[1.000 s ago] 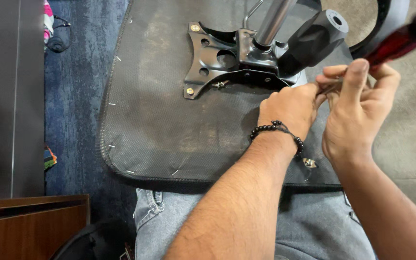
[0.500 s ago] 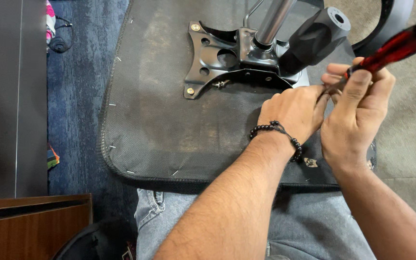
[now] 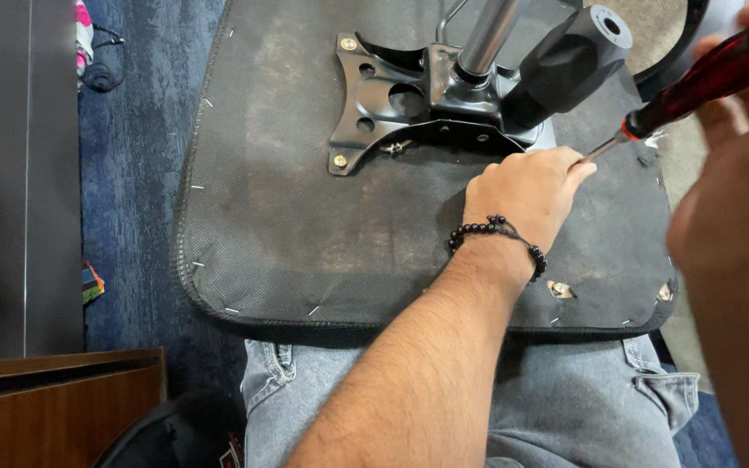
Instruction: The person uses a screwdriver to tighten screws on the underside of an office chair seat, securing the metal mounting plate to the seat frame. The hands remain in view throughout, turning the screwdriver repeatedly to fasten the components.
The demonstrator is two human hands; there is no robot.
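The upturned chair seat (image 3: 305,234) is laid across the lap, its stapled left edge bordered by bare blue carpet (image 3: 132,173). The black mounting plate (image 3: 392,113) is bolted mid-seat. The screwdriver (image 3: 695,82) tip is pinched by the left hand (image 3: 526,191); its red handle is gripped by the blurred right hand (image 3: 739,217) near the seat's right edge.

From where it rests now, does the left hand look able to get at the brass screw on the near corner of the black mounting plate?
Probably yes: the left hand rests on the seat underside, and bare fabric lies between it and the brass screw. Nothing blocks the way.
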